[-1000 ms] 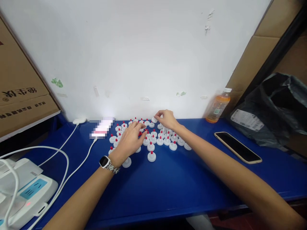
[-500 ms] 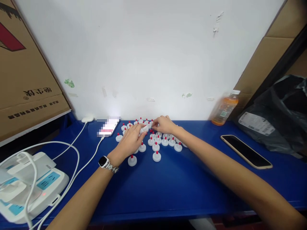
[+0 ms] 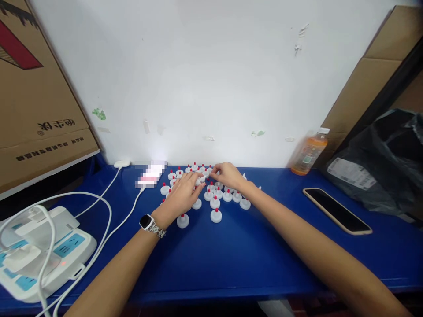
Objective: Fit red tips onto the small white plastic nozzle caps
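White round caps with red tips stand in a loose cluster on the blue table, one of them a front cap (image 3: 216, 215) in the middle and another a cap (image 3: 183, 221) at the left. My left hand (image 3: 183, 192) reaches over the cluster's left side, its thumb and fingers closed around a white cap (image 3: 200, 180). Close to it, my right hand (image 3: 228, 175) is pinched, thumb against forefinger, beside small red pieces; whatever the fingertips hold is too small to make out. Both hands cover part of the cluster.
A lit phone (image 3: 152, 175) on a white cable lies left of the caps. Further left is a power strip (image 3: 76, 246) with plugs. At the right are a dark phone (image 3: 337, 211), an orange drink bottle (image 3: 309, 153) and a black plastic bag (image 3: 380, 154). A white wall (image 3: 211, 79) stands behind.
The view has shifted slightly. Both hands stay over the cluster, with small finger movements; the left hand's cap now sits lower between thumb and fingers.
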Tool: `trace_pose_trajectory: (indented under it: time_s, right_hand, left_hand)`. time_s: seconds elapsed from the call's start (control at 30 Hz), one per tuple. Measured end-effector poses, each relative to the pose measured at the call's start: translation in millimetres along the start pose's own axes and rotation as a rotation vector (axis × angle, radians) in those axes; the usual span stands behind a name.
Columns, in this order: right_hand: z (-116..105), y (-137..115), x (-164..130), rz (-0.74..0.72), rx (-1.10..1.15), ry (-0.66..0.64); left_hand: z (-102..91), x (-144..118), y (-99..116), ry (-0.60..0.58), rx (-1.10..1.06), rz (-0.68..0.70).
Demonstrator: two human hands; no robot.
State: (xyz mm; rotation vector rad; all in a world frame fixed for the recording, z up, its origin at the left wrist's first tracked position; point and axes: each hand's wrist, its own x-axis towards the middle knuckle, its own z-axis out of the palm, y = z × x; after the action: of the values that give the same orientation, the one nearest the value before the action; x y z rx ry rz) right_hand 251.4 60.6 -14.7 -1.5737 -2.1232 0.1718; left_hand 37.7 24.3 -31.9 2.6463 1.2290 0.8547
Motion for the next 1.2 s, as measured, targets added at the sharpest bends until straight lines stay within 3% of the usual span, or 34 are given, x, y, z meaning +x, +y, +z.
trace_pose_trajectory:
  time_s: [0.1,0.23,0.57,0.73,0.87,1.03,1.2]
  right_hand:
    - [-3.4,3.6,-10.0,-0.007,0.094,0.057]
    - [-6.8,5.4,-14.3,0.007,0.009,0.020]
    - [7.8,-16.0,29.6,0.079,-0.178,-0.198]
    - [7.5,-14.5,25.2,0.055,-0.121,-0.144]
    - [-4.1,-15.0,3.0,0.013,0.244,0.056]
    - [-1.7,-25.3,-31.2,0.037,0.875,0.167]
    - [10.6,-40.3,-50.3,0.111,1.107,0.266]
  left_hand:
    - [-0.4,0.3,1.2,-0.004,-0.011,-0.001]
    - [-0.5,1.1,2.1,-0.011,0.002,-0.014]
    - [-2.0,0.5,1.5,-0.028,0.026,-0.023]
    - [-5.6,0.3,0.8,-0.011,0.019,0.007]
    - [-6.2,0.2,3.4,0.013,-0.019,0.002]
    - [-4.3,0.1,11.4,0.006,-0.117,0.029]
    - [-7.3,0.1,22.3,-0.029,-0.136,0.077]
